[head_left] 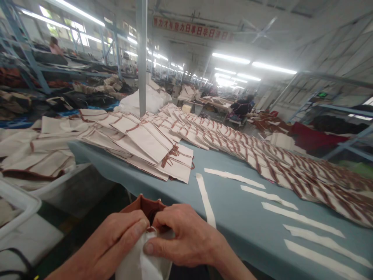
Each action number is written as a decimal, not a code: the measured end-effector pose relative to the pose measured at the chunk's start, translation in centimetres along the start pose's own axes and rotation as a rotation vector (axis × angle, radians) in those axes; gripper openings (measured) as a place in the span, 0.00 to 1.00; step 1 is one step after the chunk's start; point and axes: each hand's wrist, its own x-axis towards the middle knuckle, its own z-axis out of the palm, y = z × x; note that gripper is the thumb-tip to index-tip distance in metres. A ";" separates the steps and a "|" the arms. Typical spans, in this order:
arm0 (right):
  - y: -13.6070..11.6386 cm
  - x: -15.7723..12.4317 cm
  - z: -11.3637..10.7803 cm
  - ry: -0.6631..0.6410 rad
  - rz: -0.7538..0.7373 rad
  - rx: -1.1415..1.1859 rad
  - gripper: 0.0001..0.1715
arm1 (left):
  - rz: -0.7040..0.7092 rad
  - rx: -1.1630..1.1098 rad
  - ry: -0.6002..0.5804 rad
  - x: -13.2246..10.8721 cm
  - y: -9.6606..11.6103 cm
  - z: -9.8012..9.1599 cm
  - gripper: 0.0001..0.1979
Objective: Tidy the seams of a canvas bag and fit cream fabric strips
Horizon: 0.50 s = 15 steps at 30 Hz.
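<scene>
My left hand (116, 241) and my right hand (183, 237) meet at the bottom centre, both pinching one cloth piece (142, 260) that is white below with a brown lining (145, 205) showing above the fingers. The thumbs and forefingers press together at its upper edge. The piece hangs just off the near edge of a long blue table (233, 210). A stack of cream cloth pieces with brown trim (148, 144) lies fanned out on the table beyond my hands.
A long overlapping row of the same trimmed pieces (262, 155) runs down the table's far side. White tape strips (291, 217) mark the blue surface at right. White bins (17, 206) with more cloth stand at left. A grey post (142, 58) rises behind the stack. A person (241, 107) sits far off.
</scene>
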 end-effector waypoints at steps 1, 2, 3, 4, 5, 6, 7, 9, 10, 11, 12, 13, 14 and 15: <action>0.1 0.0 0.0 0.000 -0.007 -0.004 0.26 | -0.015 0.009 -0.044 -0.2 0.0 -0.1 0.14; 0.1 0.0 0.0 -0.003 -0.013 -0.007 0.27 | -0.040 0.019 -0.091 -0.3 0.0 -0.3 0.11; 0.2 -0.1 0.0 -0.007 -0.016 -0.009 0.27 | -0.065 0.037 -0.135 -0.4 0.0 -0.4 0.09; 0.4 -0.1 0.0 -0.013 -0.016 -0.009 0.28 | -0.081 0.064 -0.166 -0.5 -0.1 -0.4 0.07; 0.5 -0.2 0.0 -0.023 -0.015 -0.004 0.29 | -0.079 0.093 -0.177 -0.5 -0.1 -0.5 0.05; 0.7 -0.3 0.0 -0.034 -0.014 0.008 0.29 | -0.067 0.116 -0.178 -0.5 -0.2 -0.4 0.05; 0.9 -0.4 0.1 -0.045 -0.013 0.025 0.30 | -0.052 0.130 -0.178 -0.5 -0.3 -0.4 0.05; 1.3 -0.6 0.1 -0.063 -0.009 0.072 0.32 | -0.030 0.140 -0.176 -0.4 -0.5 0.0 0.05; 1.5 -0.7 0.1 -0.076 -0.005 0.101 0.33 | -0.023 0.140 -0.176 -0.4 -0.7 0.2 0.05; 1.7 -0.7 0.1 -0.087 0.005 0.128 0.34 | -0.020 0.138 -0.181 -0.5 -0.9 0.4 0.06; 1.8 -0.8 0.1 -0.099 0.016 0.150 0.34 | -0.018 0.137 -0.185 -0.6 -1.1 0.6 0.07; 2.0 -0.8 0.1 -0.112 0.030 0.167 0.35 | -0.019 0.140 -0.180 -0.7 -1.4 0.9 0.09; 2.1 -0.8 0.0 -0.126 0.045 0.182 0.35 | -0.018 0.145 -0.171 -0.9 -1.7 1.0 0.10; 2.1 -0.8 0.0 -0.136 0.058 0.191 0.35 | -0.016 0.154 -0.160 -1.1 -2.0 1.2 0.10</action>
